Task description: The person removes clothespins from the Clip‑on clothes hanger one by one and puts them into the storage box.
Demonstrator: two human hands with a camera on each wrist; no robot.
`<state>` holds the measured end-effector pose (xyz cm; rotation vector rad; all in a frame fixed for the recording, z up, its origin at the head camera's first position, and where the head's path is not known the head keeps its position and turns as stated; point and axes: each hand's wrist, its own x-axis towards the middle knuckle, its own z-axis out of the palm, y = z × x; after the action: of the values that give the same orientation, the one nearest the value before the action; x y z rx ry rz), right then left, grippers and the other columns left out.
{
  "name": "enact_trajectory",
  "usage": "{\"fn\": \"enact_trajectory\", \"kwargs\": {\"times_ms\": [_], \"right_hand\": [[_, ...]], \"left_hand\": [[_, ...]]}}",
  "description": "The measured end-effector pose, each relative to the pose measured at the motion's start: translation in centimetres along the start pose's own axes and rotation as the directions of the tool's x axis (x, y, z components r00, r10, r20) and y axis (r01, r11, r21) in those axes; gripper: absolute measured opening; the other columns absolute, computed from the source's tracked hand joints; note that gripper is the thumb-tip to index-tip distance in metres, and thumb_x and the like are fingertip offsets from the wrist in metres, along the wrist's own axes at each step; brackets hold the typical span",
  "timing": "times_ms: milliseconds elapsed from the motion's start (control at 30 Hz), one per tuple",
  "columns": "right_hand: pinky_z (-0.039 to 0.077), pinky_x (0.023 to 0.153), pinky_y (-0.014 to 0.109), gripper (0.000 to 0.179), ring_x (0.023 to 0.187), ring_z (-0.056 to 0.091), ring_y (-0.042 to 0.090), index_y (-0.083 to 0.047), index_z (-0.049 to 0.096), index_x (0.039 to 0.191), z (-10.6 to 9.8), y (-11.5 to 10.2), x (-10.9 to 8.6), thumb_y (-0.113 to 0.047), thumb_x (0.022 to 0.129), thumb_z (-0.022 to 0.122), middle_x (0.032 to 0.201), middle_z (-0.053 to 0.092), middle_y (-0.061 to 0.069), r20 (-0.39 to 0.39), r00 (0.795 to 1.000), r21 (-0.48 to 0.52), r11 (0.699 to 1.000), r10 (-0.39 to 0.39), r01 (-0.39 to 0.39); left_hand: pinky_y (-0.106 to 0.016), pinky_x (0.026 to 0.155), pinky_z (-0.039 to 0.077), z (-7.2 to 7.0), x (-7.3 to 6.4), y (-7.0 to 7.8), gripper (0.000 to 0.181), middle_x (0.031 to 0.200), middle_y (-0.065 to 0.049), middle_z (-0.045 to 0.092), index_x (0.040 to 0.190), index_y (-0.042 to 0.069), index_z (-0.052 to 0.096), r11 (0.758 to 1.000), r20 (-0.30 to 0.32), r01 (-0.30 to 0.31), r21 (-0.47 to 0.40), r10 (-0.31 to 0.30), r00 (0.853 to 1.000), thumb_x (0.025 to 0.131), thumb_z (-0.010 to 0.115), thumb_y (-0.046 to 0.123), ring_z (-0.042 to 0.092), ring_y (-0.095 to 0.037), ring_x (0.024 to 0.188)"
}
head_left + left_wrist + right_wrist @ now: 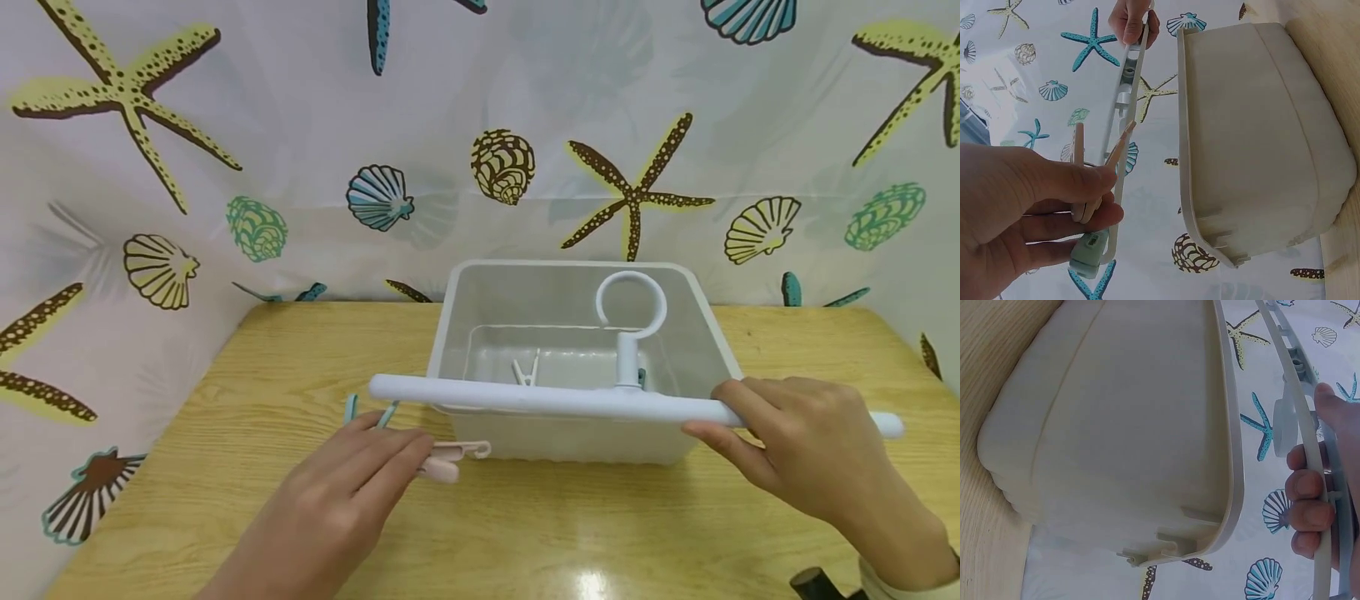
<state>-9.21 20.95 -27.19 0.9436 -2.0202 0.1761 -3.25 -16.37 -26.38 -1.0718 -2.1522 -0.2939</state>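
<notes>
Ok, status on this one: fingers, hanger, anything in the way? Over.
Left fingers holding pink clip and green clip. Right fingers gripping white hanger. White hanger held above bin, not touching it. No obstruction seen.

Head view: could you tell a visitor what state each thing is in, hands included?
Bin: upright, uncovered, on the table
White hanger: held up, apart from the bin
Right hand: gripping the hanger
Left hand: holding two clips
Pink clip: pinched, partly hidden
Green clip: held, partly hidden
White clip: inside the bin
</notes>
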Motion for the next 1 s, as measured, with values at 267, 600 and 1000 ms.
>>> {"fn": "enact_trajectory", "kwargs": {"times_ms": [267, 600, 1000], "right_hand": [[0.019, 0.037, 0.019, 0.055, 0.044, 0.024, 0.001, -0.014, 0.049, 0.068, 0.0, 0.1, -0.1, -0.058, 0.098, 0.037, 0.053, 0.032, -0.014, 0.004, 1.0, -0.002, 1.0, -0.005, 0.005], [0.018, 0.037, 0.019, 0.054, 0.043, 0.024, 0.002, -0.014, 0.049, 0.069, 0.2, -0.1, -0.1, -0.058, 0.098, 0.037, 0.053, 0.032, -0.014, 0.004, 1.0, -0.004, 1.0, -0.016, 0.016], [0.021, 0.036, 0.021, 0.054, 0.042, 0.026, 0.003, -0.013, 0.051, 0.071, 0.4, -0.2, 0.0, -0.058, 0.098, 0.038, 0.053, 0.037, -0.012, 0.021, 1.0, 0.023, 1.0, -0.022, 0.021]], "left_hand": [[-0.028, 0.104, 0.039, -0.5, 0.2, -0.4, 0.034, 0.096, -0.002, 0.07, 0.104, 0.002, 0.069, 0.995, -0.124, -0.03, -0.094, 0.018, 0.992, 0.105, 0.042, 0.022, 0.067, -0.015, 0.084], [-0.014, 0.088, 0.046, -1.9, 0.2, -1.2, 0.037, 0.096, 0.0, 0.069, 0.104, 0.005, 0.071, 0.985, -0.154, 0.069, -0.155, -0.093, 0.984, 0.103, 0.046, 0.032, 0.066, -0.017, 0.087], [-0.014, 0.08, 0.049, -2.4, 0.8, -1.6, 0.039, 0.1, 0.005, 0.068, 0.106, 0.009, 0.07, 0.985, -0.097, 0.094, -0.142, -0.108, 0.989, 0.103, 0.043, 0.036, 0.067, -0.01, 0.084]]}}
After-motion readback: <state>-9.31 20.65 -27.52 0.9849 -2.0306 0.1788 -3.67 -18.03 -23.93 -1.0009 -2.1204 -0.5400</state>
